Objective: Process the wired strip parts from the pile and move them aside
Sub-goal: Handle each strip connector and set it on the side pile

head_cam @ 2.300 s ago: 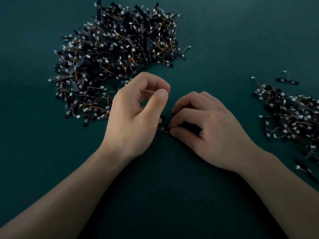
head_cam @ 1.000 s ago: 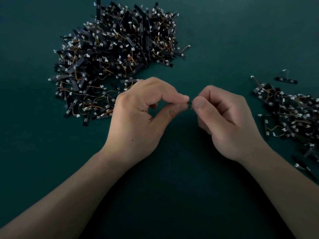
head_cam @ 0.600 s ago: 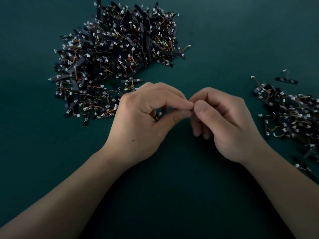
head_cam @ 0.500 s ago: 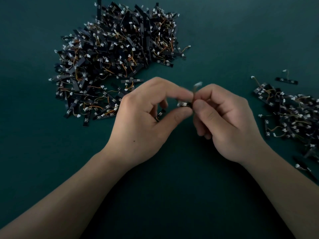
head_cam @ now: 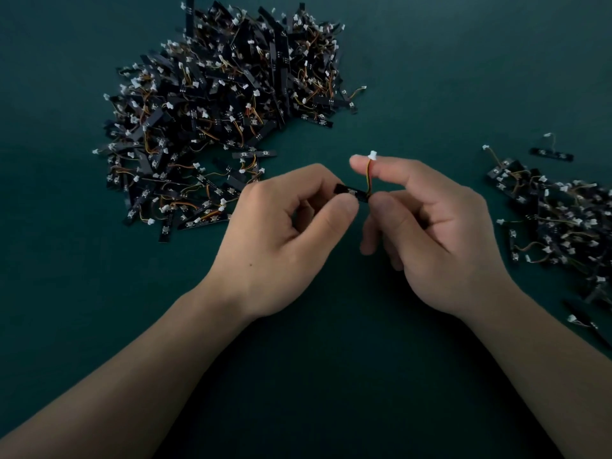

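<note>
Between my hands, above the dark green mat, is one wired strip part (head_cam: 351, 192): a short black strip with an orange-yellow wire ending in a white connector (head_cam: 373, 155). My left hand (head_cam: 284, 233) pinches the strip's left part between thumb and forefinger. My right hand (head_cam: 430, 226) pinches the strip's right end with its thumb, and its forefinger is stretched out behind the upright wire. A large pile of the same parts (head_cam: 225, 111) lies at the back left. A smaller heap of parts (head_cam: 556, 223) lies at the right edge.
The dark green mat (head_cam: 314, 376) covers the whole work surface. A few loose parts lie apart from the right heap, one at the back (head_cam: 551, 154) and one near my right forearm (head_cam: 583, 323).
Both hands lifted a strip part off the mat and brought it between them. Since half a second ago the wire has swung upright and my right forefinger has stretched out behind it.
</note>
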### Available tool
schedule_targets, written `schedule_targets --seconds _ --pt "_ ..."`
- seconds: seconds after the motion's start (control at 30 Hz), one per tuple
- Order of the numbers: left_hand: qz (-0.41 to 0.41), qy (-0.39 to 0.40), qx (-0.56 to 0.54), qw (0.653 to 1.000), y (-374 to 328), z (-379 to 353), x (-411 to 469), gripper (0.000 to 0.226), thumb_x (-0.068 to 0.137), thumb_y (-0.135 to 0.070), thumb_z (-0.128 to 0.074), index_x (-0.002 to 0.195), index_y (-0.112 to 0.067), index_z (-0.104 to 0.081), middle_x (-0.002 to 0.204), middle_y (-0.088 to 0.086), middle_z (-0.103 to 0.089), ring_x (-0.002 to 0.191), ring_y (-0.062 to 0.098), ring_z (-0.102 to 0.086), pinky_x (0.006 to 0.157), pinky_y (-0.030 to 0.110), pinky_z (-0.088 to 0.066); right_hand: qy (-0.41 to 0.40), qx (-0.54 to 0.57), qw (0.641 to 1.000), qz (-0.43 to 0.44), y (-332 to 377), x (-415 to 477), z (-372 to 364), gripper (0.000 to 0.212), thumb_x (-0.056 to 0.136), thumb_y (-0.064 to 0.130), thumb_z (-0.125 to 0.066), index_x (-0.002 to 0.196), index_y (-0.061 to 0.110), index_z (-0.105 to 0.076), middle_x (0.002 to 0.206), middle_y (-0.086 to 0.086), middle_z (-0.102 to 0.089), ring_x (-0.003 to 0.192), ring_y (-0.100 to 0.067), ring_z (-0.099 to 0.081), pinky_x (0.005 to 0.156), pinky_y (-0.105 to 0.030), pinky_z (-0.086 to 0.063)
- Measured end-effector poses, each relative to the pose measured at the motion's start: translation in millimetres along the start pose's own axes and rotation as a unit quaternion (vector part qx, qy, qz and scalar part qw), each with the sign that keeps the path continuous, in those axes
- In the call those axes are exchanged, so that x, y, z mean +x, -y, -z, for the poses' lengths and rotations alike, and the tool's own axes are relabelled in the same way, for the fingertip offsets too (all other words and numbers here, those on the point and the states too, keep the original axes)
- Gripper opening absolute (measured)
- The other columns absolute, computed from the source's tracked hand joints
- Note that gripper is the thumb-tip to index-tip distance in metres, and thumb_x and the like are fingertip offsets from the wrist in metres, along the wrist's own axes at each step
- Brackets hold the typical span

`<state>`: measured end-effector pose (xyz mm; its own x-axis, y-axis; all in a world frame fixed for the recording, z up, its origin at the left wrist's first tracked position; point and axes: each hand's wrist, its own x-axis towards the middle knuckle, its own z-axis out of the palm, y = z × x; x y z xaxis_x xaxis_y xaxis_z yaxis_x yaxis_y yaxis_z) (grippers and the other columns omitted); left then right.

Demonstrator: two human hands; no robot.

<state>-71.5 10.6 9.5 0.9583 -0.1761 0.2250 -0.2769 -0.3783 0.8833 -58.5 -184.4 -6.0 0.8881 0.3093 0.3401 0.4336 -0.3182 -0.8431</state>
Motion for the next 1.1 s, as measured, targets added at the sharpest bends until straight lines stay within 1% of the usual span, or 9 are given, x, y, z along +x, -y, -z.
schedule_targets --seconds 0.1,0.3,0.4,0.5,0.6,0.7,0.8,1.0,1.1 --pt "0.003 0.005 0.012 1.0 -1 -2 0 0.022 0.1 -0.024 -0.058 0.086 -0.01 -0.068 0.066 0.012 -0.054 0.058 0.028 -0.046 0.054 0.041 -0.038 0.0 -0.004 1.0 0.004 0 0 0 0.033 0.11 0.028 -0.05 0.141 0.034 -0.061 0.069 0.015 -0.069 0.047 -0.022 -0.058 0.047 -0.037 -0.046" --pt "0.009 0.0 0.007 1.0 -1 -1 0 0.026 0.098 -0.023 -0.061 0.074 -0.011 -0.063 0.059 0.008 -0.048 0.054 0.024 -0.042 0.05 0.034 -0.034 0.005 -0.006 1.0 0.001 0 0 0 0.032 0.109 0.027 -0.05 0.138 0.032 -0.064 0.071 0.011 -0.07 0.048 -0.02 -0.056 0.048 -0.034 -0.046" --pt "0.013 0.002 0.012 1.0 -1 -3 0 0.022 0.099 -0.023 -0.06 0.082 -0.011 -0.066 0.064 0.008 -0.053 0.055 0.023 -0.044 0.052 0.036 -0.036 0.009 -0.008 1.0 0.005 1 0 0 0.033 0.11 0.025 -0.049 0.139 0.029 -0.063 0.071 0.014 -0.07 0.049 -0.019 -0.059 0.051 -0.037 -0.047" --pt "0.009 0.007 0.016 1.0 0 -3 0 0.022 0.101 -0.022 -0.058 0.084 -0.009 -0.066 0.068 0.014 -0.057 0.057 0.028 -0.047 0.054 0.043 -0.039 0.018 -0.019 1.0 0.013 1 1 0 0.034 0.112 0.023 -0.047 0.142 0.027 -0.061 0.076 0.011 -0.07 0.055 -0.014 -0.061 0.054 -0.03 -0.049" --pt "-0.003 -0.001 0.001 1.0 0 -2 0 0.022 0.1 -0.018 -0.06 0.08 -0.014 -0.069 0.064 0.007 -0.057 0.057 0.026 -0.048 0.054 0.04 -0.039 0.021 -0.016 1.0 -0.005 2 1 0 0.035 0.111 0.028 -0.046 0.144 0.029 -0.059 0.076 0.01 -0.07 0.055 -0.014 -0.06 0.055 -0.026 -0.048" --pt "-0.011 -0.017 -0.008 1.0 0 -1 1 0.02 0.101 -0.018 -0.063 0.085 -0.016 -0.074 0.065 0.001 -0.056 0.058 0.021 -0.048 0.054 0.032 -0.039 0.019 0.021 0.998 -0.051 4 1 1 0.022 0.107 0.036 -0.049 0.121 0.03 -0.065 0.071 0.007 -0.07 0.051 -0.014 -0.058 0.052 -0.026 -0.044" --pt "-0.01 -0.012 -0.001 1.0 -1 -1 1 0.018 0.1 -0.021 -0.065 0.084 -0.02 -0.073 0.067 -0.002 -0.059 0.059 0.016 -0.05 0.056 0.024 -0.039 0.016 0.01 0.998 -0.06 7 2 2 0.014 0.105 0.032 -0.051 0.098 0.032 -0.063 0.065 0.006 -0.067 0.048 -0.013 -0.055 0.048 -0.026 -0.043" --pt "0.01 -0.011 0.003 1.0 -2 -1 1 0.027 0.097 -0.018 -0.061 0.072 -0.015 -0.068 0.062 -0.004 -0.054 0.057 0.01 -0.047 0.056 0.025 -0.038 0.032 -0.008 0.998 -0.056 12 3 0 0.017 0.103 0.03 -0.055 0.088 0.028 -0.063 0.061 -0.001 -0.064 0.047 -0.016 -0.055 0.045 -0.023 -0.04" --pt "0.006 -0.027 0.016 1.0 -3 -3 1 0.027 0.096 -0.015 -0.06 0.072 -0.008 -0.069 0.064 0.002 -0.057 0.06 0.017 -0.051 0.057 0.027 -0.04 0.042 0.004 0.997 -0.062 11 2 2 0.023 0.102 0.03 -0.052 0.084 0.02 -0.062 0.06 -0.002 -0.063 0.047 -0.018 -0.053 0.045 -0.032 -0.041"
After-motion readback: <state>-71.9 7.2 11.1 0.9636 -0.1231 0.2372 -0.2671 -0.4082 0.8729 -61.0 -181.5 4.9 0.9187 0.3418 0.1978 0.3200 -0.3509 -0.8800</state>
